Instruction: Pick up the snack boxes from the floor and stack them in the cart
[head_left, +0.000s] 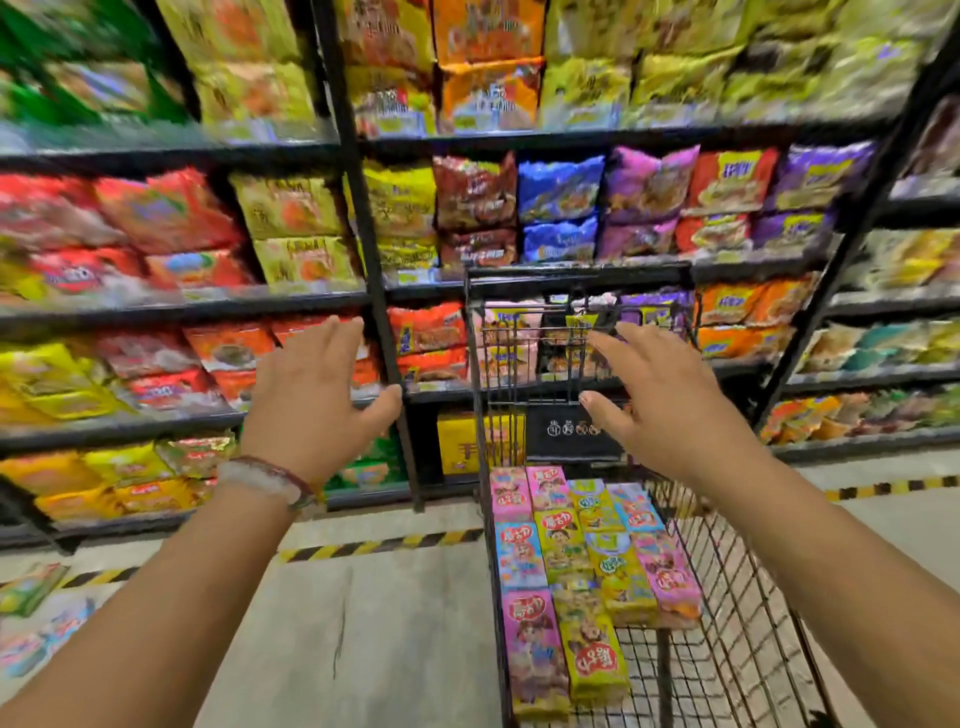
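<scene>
I'm holding my left hand (317, 395) and right hand (657, 400) spread and empty; snack boxes (576, 566) are lying packed along the cart's (737, 613) left wall, saving room.

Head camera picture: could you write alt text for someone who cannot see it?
Two empty, open hands, left and right, reach forward over a wire cart holding rows of colourful snack boxes. Snack-packed shelves stand behind; more boxes lie on the floor at left.

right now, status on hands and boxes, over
Both hands open and empty: left hand, right hand. Boxes stacked in rows in cart. More boxes on floor, far left. Nothing in the way.
</scene>
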